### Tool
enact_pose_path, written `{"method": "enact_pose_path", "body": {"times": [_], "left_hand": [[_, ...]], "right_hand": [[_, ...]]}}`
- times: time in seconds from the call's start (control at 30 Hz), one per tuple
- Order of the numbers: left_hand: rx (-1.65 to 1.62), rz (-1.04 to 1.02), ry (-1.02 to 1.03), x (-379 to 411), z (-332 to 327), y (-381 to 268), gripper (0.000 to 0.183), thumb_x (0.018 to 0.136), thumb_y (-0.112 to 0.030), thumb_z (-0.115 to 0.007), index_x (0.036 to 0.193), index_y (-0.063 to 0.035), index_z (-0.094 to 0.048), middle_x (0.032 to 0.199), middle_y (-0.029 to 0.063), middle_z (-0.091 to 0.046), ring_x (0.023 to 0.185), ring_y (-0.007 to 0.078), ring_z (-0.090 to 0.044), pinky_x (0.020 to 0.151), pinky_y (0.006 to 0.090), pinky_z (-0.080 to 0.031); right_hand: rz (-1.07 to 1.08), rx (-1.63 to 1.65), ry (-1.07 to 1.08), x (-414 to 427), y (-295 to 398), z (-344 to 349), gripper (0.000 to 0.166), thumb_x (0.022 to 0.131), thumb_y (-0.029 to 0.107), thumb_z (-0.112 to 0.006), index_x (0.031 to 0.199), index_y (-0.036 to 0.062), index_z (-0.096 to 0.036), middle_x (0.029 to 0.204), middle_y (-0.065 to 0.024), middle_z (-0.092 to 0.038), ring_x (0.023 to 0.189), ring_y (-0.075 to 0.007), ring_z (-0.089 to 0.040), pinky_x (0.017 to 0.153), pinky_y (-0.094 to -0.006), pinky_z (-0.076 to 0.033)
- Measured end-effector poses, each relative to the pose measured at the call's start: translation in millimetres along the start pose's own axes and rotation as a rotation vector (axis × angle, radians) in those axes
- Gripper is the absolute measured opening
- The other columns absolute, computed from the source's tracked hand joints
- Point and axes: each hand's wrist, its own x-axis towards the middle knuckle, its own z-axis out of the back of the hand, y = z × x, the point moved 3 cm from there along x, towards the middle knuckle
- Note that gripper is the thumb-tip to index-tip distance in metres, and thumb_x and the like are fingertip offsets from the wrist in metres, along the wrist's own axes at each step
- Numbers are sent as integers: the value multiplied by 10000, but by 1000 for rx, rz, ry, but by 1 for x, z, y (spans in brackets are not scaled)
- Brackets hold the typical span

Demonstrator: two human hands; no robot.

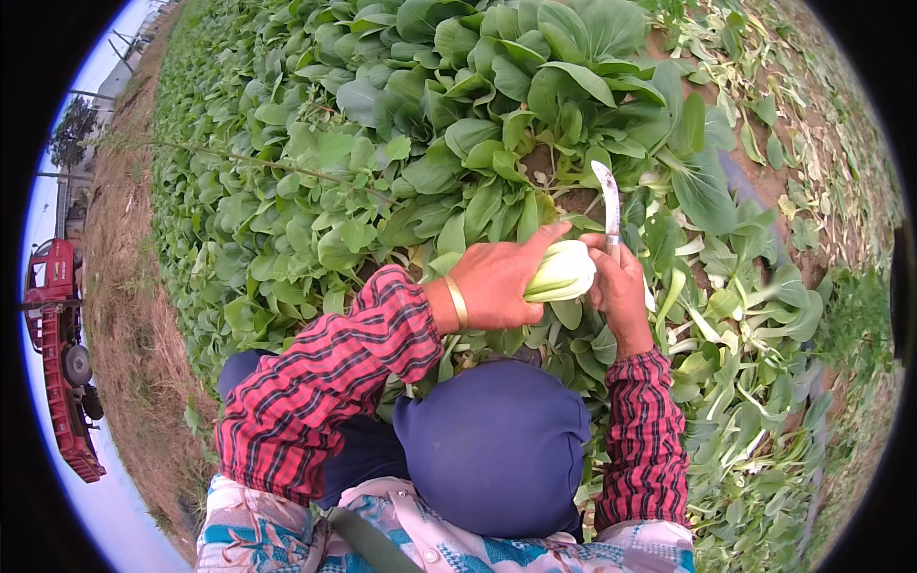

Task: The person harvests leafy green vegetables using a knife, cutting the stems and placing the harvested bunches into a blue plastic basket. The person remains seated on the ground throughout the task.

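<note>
My left hand [501, 281] is wrapped around a head of bok choy [564, 276], its pale cut base pointing right towards my other hand. In my right hand [617, 290] is a knife with a curved, stained blade [609, 195], which points up and away from me. The fingertips of that hand are at the base of the bok choy; whether they press on it I cannot tell. The knife's handle is mostly hidden in my fingers. Leafy bok choy plants [494, 136] stand just beyond both hands.
Dense rows of bok choy [251, 193] spread ahead and to the left. Loose leaves and stalks [723, 336] lie on the right, with bare soil [824, 193] farther out. My knee in dark blue cloth [494, 444] is below my hands. A red truck [57, 344] stands beyond dry grass, far left.
</note>
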Motion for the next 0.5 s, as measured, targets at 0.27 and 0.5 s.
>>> {"method": "enact_pose_path", "body": {"times": [0.27, 0.5], "left_hand": [[214, 426, -70, 36, 7, 70, 994, 623, -227, -671, 1402, -17, -92, 903, 210, -625, 843, 364, -605, 757, 410, -470], [-43, 375, -263, 22, -3, 104, 780, 618, -227, -660, 1301, -129, -296, 938, 198, -624, 867, 381, -593, 774, 426, -462]], "right_hand": [[157, -1072, -142, 82, -17, 2, 192, 763, 216, -552, 839, 42, -580, 795, -199, -621, 772, -378, -593, 683, -450, -455], [120, -1312, -26, 113, -23, -1, 237, 768, 241, -560, 882, 36, -593, 856, -213, -620, 815, -381, -594, 733, -466, -469]]}}
